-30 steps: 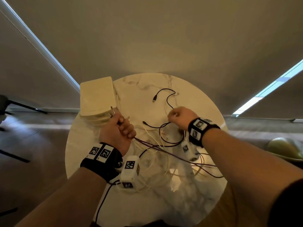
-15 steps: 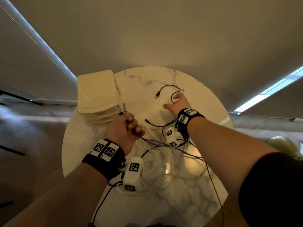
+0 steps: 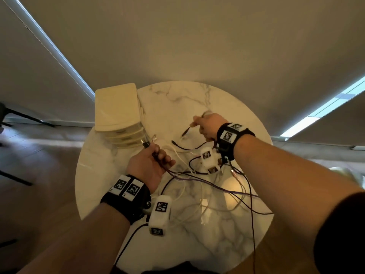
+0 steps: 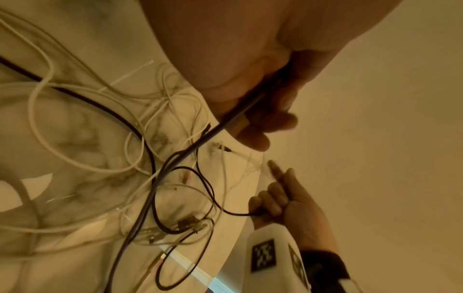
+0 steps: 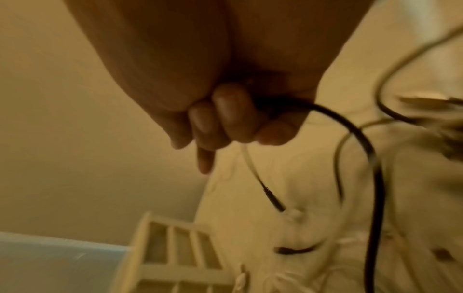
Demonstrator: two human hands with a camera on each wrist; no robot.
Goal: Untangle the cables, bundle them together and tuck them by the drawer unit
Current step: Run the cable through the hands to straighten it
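Note:
A tangle of white, black and purple cables (image 3: 199,186) lies on the round marble table (image 3: 177,99). My left hand (image 3: 158,158) grips a bunch of cable ends, their plugs (image 3: 147,142) sticking out toward the cream drawer unit (image 3: 117,111). In the left wrist view, dark and white cables (image 4: 225,123) run out from under its curled fingers (image 4: 265,119). My right hand (image 3: 203,125) is raised over the far side of the table and grips the black cable (image 5: 363,142). The cable's plug end (image 3: 186,131) dangles from that hand, index finger (image 5: 204,160) sticking out.
The drawer unit (image 5: 172,255) stands at the table's far left edge. Some cables hang over the table's near right rim (image 3: 262,230). Dark stand legs (image 3: 23,115) are on the floor at the left. A blurred greenish object (image 3: 343,173) sits at the right.
My right hand reached out to the far loop of the black cable, closed on it and lifted its end off the table. My left hand kept its grip and barely moved.

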